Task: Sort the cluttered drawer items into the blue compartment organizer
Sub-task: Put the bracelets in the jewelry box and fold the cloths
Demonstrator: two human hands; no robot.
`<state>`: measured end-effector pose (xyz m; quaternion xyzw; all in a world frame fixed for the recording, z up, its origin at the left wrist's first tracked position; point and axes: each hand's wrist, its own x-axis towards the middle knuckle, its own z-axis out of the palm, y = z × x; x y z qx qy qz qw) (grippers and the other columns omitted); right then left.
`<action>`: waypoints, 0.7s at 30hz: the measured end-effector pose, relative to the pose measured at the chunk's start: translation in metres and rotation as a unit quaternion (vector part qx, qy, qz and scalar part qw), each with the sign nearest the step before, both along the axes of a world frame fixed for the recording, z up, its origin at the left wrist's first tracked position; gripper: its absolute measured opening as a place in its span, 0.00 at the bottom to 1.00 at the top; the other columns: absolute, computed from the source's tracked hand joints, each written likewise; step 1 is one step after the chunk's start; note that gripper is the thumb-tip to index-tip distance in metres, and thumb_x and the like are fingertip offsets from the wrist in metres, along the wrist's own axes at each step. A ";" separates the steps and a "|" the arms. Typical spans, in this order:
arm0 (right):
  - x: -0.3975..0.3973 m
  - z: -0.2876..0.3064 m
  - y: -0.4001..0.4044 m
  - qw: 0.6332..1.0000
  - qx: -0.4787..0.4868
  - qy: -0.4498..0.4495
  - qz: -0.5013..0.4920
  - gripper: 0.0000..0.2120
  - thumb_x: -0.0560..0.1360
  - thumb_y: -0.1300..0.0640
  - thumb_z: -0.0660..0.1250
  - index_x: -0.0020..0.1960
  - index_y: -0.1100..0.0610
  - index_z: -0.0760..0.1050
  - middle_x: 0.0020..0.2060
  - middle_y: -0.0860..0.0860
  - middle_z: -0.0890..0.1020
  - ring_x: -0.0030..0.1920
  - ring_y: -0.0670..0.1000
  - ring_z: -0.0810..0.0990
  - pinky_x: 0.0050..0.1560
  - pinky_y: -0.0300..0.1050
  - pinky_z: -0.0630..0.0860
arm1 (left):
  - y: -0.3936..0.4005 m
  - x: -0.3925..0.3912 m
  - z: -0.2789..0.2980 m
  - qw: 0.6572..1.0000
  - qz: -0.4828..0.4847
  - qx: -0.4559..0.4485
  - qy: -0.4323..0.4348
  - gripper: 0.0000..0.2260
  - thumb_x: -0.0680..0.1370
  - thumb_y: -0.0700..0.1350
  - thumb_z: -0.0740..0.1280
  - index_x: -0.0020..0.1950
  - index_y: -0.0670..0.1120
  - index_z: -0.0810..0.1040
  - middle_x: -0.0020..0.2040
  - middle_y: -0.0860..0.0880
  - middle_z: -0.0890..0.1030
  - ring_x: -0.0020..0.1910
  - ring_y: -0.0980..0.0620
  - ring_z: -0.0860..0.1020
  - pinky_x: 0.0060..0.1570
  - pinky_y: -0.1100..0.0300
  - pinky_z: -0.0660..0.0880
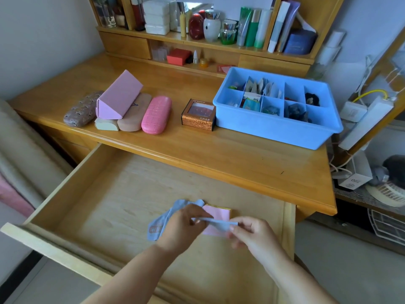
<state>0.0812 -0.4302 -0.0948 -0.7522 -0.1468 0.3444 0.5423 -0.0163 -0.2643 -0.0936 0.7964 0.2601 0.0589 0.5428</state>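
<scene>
My left grip (pixel 186 224) and right grip (pixel 247 232) both pinch a blue cloth (pixel 215 222) stretched between them over the open drawer (pixel 131 194); pink cloth (pixel 219 212) just beneath. Blue organizer (pixel 274 126) on the desk (pixel 197 150), 1 o'clock, well apart.

Under both hands, the pink cloth (pixel 220 212) is partly covered; the left hand (pixel 183 227) hides the blue cloth's (pixel 158 224) middle.

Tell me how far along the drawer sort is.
Nearly done. Most compartments of the blue organizer already hold items. Left hand and right hand pinch a light blue cloth over the open drawer. Only that and a pink cloth beneath remain.
</scene>
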 end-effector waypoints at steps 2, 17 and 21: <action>0.005 0.005 0.008 0.999 0.038 -0.003 -0.035 0.07 0.75 0.59 0.68 0.40 0.53 0.83 0.36 0.50 0.86 0.37 0.48 0.83 0.44 0.44 0.77 | 0.006 0.008 0.004 0.995 0.035 -0.089 -0.036 0.14 0.74 0.29 0.65 0.42 0.48 0.82 0.41 0.55 0.83 0.35 0.58 0.80 0.37 0.67 0.77; 0.006 -0.046 0.020 0.964 -0.183 -0.186 0.057 0.19 0.74 0.65 0.65 0.63 0.53 0.76 0.52 0.44 0.76 0.46 0.46 0.80 0.48 0.35 0.74 | 0.032 0.023 -0.036 0.945 -0.221 0.241 0.023 0.14 0.72 0.34 0.63 0.50 0.46 0.84 0.68 0.52 0.72 0.66 0.54 0.71 0.58 0.79 0.58; 0.006 -0.054 0.022 0.941 -0.252 -0.208 0.086 0.23 0.73 0.60 0.67 0.67 0.49 0.72 0.55 0.47 0.73 0.54 0.48 0.76 0.55 0.36 0.70 | 0.030 0.021 -0.047 0.902 -0.271 0.330 0.060 0.16 0.73 0.39 0.61 0.54 0.53 0.82 0.71 0.56 0.68 0.72 0.56 0.61 0.72 0.60 0.50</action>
